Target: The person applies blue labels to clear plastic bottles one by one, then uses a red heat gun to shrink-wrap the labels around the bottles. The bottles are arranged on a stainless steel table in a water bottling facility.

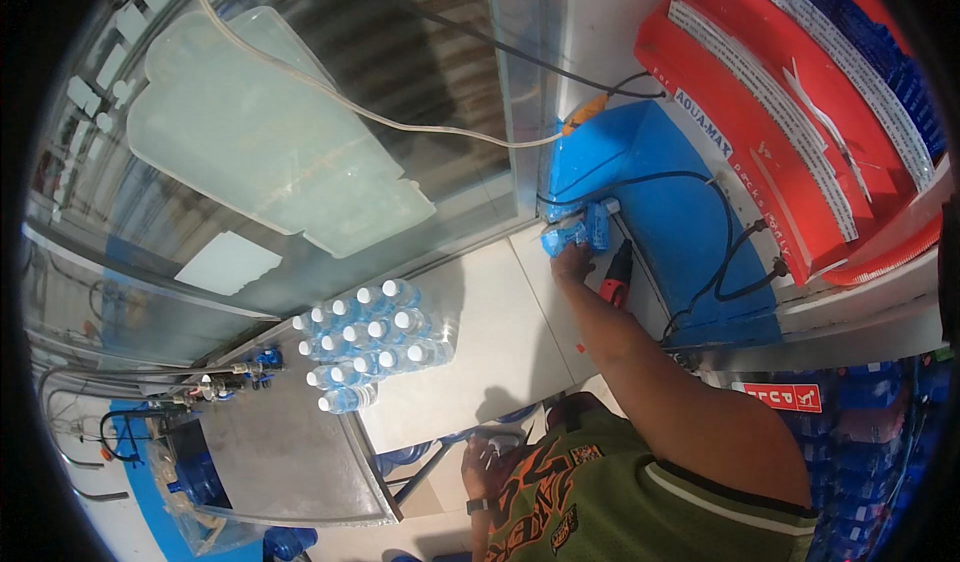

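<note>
My right hand (573,263) reaches to the back corner of the white counter, its fingers closed on a crumpled blue plastic packet (561,239). Touching that packet is a second blue packet (597,226). Just right of the hand lies a red-and-black heat gun (618,275). My left hand (480,457), with a watch on the wrist, is low in front of my body. Something pale and translucent shows beside its fingers, but its grip is unclear. Several clear water bottles (375,331) with white caps stand in rows on the counter, apart from both hands.
A glass partition (465,134) borders the counter. A white cable (420,128) and dark cables (727,217) hang near the blue panel (652,164). To the left is a steel basin top (292,442) with taps. Large blue bottles (196,478) stand beyond it.
</note>
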Demonstrator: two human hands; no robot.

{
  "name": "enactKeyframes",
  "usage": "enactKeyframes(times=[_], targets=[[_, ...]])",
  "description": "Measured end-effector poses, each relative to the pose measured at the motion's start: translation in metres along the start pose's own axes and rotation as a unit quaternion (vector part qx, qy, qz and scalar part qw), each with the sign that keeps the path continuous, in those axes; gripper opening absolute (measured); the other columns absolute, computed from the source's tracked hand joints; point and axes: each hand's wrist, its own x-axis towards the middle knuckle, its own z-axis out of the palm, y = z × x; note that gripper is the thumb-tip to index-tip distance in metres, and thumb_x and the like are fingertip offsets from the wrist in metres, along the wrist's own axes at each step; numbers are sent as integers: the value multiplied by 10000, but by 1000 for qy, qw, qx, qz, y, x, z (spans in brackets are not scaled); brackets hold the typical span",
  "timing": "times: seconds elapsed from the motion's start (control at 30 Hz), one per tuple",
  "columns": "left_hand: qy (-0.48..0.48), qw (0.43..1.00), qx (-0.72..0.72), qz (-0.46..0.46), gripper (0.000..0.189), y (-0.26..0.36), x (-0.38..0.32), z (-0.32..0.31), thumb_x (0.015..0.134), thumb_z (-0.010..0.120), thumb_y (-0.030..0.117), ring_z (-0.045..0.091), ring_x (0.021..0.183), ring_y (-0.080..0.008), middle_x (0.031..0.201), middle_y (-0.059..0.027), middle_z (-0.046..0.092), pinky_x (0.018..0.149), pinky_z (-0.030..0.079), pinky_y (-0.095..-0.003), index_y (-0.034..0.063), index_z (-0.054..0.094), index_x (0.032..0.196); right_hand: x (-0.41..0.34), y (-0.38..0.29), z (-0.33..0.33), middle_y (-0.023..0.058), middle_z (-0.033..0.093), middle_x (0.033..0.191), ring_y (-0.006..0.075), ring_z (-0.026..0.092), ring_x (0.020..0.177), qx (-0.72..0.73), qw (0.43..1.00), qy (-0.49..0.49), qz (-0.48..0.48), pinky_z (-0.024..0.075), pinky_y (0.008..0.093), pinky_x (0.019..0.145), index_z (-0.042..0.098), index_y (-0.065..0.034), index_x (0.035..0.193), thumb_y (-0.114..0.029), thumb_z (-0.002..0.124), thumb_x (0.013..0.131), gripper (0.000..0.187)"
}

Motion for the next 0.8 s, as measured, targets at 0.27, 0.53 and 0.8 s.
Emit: enactKeyframes(times=[0.27, 0.53, 0.8], targets=[[-120, 948, 226, 188, 399, -13, 6, -23, 1026, 700, 325, 654, 1330, -285, 1386, -109, 658, 1097, 537, -424, 129, 642, 1369, 46, 8, 18, 169, 711, 1320, 382, 712, 1241, 61, 990, -102, -77, 604, 566, 949, 647, -74, 1358, -220, 645, 1022, 366], [-60, 984, 90, 138, 303, -16, -4, -18, 807, 896, 384, 654, 1256, -330, 1096, -66, 729, 1055, 558, -459, 161, 835, 1002, 25, 12, 20, 171, 694, 1355, 387, 694, 1260, 32, 993, -40, -102, 551, 634, 1040, 580, -128, 1467, -252, 854, 879, 660], [-57, 982, 97, 149, 293, -16, -4, -23, 802, 903, 378, 673, 1190, -326, 1108, -60, 722, 988, 587, -449, 122, 818, 917, 26, 27, -8, 150, 644, 1382, 390, 643, 1309, 53, 978, -98, -177, 536, 578, 1043, 623, -199, 1459, -250, 866, 878, 632]])
